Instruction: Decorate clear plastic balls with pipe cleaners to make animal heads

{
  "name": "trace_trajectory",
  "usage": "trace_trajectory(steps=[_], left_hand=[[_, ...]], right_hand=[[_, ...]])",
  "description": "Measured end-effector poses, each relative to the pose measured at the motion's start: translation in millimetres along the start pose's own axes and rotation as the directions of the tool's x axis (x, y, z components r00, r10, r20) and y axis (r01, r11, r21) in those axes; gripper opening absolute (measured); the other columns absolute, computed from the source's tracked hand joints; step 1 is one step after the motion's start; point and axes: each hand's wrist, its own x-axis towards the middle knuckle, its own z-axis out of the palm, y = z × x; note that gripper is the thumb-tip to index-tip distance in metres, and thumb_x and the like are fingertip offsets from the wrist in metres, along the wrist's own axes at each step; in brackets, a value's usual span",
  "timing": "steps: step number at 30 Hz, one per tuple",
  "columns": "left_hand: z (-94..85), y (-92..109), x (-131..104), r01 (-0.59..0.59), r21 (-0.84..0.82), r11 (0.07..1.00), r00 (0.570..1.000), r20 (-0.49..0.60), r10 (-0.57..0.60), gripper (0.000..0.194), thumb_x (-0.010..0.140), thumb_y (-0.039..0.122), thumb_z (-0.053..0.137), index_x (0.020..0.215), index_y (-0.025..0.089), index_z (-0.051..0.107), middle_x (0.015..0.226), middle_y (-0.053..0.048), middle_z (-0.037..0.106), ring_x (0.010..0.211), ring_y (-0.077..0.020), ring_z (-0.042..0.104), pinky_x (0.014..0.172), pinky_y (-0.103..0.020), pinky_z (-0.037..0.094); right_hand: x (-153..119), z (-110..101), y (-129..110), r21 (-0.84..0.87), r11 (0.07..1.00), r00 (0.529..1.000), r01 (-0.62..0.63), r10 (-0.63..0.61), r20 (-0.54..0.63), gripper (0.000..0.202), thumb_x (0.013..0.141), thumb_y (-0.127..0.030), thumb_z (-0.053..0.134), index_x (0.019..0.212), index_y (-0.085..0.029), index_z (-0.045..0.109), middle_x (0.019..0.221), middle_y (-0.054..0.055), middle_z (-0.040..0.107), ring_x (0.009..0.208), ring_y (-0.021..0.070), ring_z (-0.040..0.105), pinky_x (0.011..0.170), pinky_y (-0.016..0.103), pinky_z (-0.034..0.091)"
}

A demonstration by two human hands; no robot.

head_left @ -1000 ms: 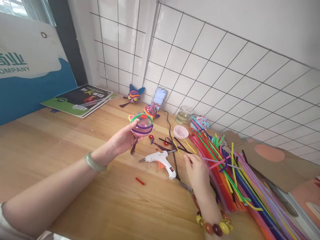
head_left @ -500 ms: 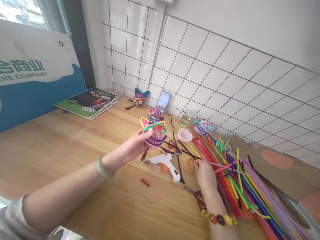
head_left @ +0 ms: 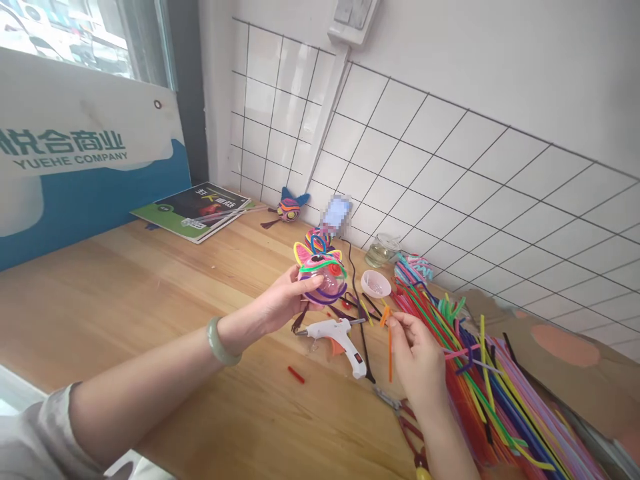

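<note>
My left hand (head_left: 295,293) holds a round clear ornament (head_left: 327,283) with pink and yellow ears and green and purple pipe-cleaner bands, its thumb on the front. A dark tassel (head_left: 300,319) hangs below it. Between the thumb and fingertips of my right hand (head_left: 415,343) is an orange pipe cleaner (head_left: 390,353), bent at the top with a straight end hanging down. The white glue gun (head_left: 336,333) lies on the table between and below the hands. Red-handled scissors (head_left: 407,420) are partly hidden by my right forearm.
Many colored pipe cleaners (head_left: 505,400) cover the right side. Behind the hands stand a pink bowl (head_left: 376,285), a glass jar (head_left: 383,251), a phone (head_left: 336,215) and a blue-eared ornament (head_left: 289,207). A booklet (head_left: 197,210) lies back left; a red stick (head_left: 296,375) lies in front.
My right hand has lifted the orange pipe cleaner off the table, and its straight end now hangs in view. The whole view has shifted slightly; my left hand still holds the ornament.
</note>
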Motion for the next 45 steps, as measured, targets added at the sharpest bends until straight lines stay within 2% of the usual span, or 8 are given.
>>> trace_trajectory(steps=[3,5,7,10,16,20,31,45], left_hand=[[0.8,-2,0,-0.003,0.009,1.0,1.0,-0.005,0.003,0.048,0.079,0.034,0.074,0.122,0.019,0.06,0.122,-0.013,0.066,0.094,-0.0197,0.068,0.065,-0.021,0.05],[1.2,-3,-1,-0.007,0.008,1.0,1.0,-0.023,0.007,0.047,0.079,0.036,0.074,0.121,0.018,0.061,0.12,-0.014,0.067,0.094,-0.0205,0.068,0.066,-0.023,0.051],[1.3,-4,-1,-0.01,0.004,1.0,0.999,-0.039,0.01,0.046,0.079,0.037,0.074,0.119,0.018,0.062,0.118,-0.014,0.068,0.092,-0.0206,0.068,0.067,-0.024,0.051],[0.3,-6,-1,-0.015,0.002,1.0,1.0,-0.024,0.015,0.042,0.08,0.037,0.073,0.116,0.018,0.063,0.114,-0.012,0.069,0.091,-0.02,0.068,0.069,-0.024,0.052],[-2.3,-9,-1,-0.005,-0.014,1.0,1.0,-0.007,0.005,0.038,0.083,0.034,0.071,0.116,0.018,0.063,0.116,-0.012,0.068,0.095,-0.0199,0.068,0.075,-0.026,0.054],[-1.8,-10,0,-0.01,-0.01,1.0,1.0,0.003,0.01,0.039,0.083,0.034,0.071,0.117,0.018,0.063,0.116,-0.013,0.068,0.098,-0.022,0.067,0.075,-0.026,0.054],[1.7,-13,-1,-0.014,-0.005,1.0,0.998,0.055,0.014,0.04,0.083,0.034,0.07,0.12,0.019,0.063,0.117,-0.013,0.068,0.101,-0.025,0.068,0.083,-0.033,0.054],[2.4,-13,-2,-0.014,-0.019,1.0,0.995,0.097,0.016,0.044,0.081,0.03,0.073,0.122,0.019,0.063,0.118,-0.014,0.068,0.103,-0.0256,0.068,0.085,-0.033,0.054]], right_hand=[[-2,-4,-42,0.132,0.982,0.988,0.137,-0.127,-0.084,0.024,0.093,-0.04,0.051,0.096,-0.02,0.063,0.087,0.008,0.072,0.072,0.019,0.067,0.065,0.03,0.054],[-1,-4,-65,0.151,0.95,0.959,0.271,-0.253,-0.129,0.018,0.094,-0.034,0.052,0.095,-0.02,0.063,0.086,0.007,0.071,0.07,0.017,0.066,0.064,0.029,0.054],[4,-1,-80,0.125,0.92,0.92,0.371,-0.345,-0.188,0.013,0.094,-0.027,0.052,0.096,-0.019,0.063,0.086,0.006,0.07,0.073,0.0164,0.066,0.066,0.028,0.054],[11,6,-91,0.1,0.89,0.88,0.445,-0.414,-0.233,0.014,0.095,-0.018,0.05,0.1,-0.017,0.063,0.088,0.007,0.07,0.077,0.0163,0.067,0.07,0.029,0.054],[17,15,-94,0.083,0.841,0.826,0.535,-0.5,-0.261,0.019,0.094,-0.013,0.049,0.107,-0.017,0.064,0.093,0.009,0.072,0.083,0.0181,0.068,0.072,0.031,0.057],[17,15,-91,0.023,0.814,0.793,0.581,-0.559,-0.244,0.023,0.094,-0.01,0.048,0.109,-0.017,0.064,0.094,0.01,0.071,0.086,0.0195,0.069,0.079,0.035,0.057],[16,14,-88,-0.008,0.822,0.798,0.57,-0.555,-0.235,0.026,0.094,-0.01,0.048,0.112,-0.017,0.065,0.096,0.011,0.071,0.09,0.0207,0.069,0.084,0.036,0.057],[17,15,-87,-0.028,0.823,0.798,0.567,-0.558,-0.229,0.024,0.095,-0.011,0.048,0.11,-0.017,0.065,0.095,0.01,0.071,0.089,0.0196,0.069,0.081,0.034,0.056]])
